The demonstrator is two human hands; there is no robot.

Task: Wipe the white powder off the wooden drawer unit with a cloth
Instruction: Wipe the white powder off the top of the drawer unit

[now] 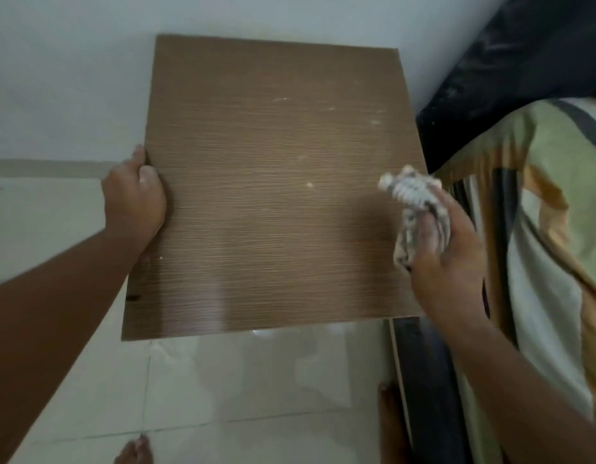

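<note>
White wall [72, 78] behind, pale floor tiles [239, 390] below. Head view: wooden drawer unit [273, 182] seen top-down, back edge at the wall, bed with striped bedding [557, 202] just beside its right side. Left hand [134, 199] grips the unit's left edge, fingers curled over the side, thumb on top. Right hand [447, 259] closed around a bunched cloth [415, 205] over the right edge of the top; cloth contact with surface unclear, motion blur. White powder [310, 185] remains as scattered specks and smears, mostly right half and toward the back. Bare toes [134, 452] visible at bottom edge.
</note>
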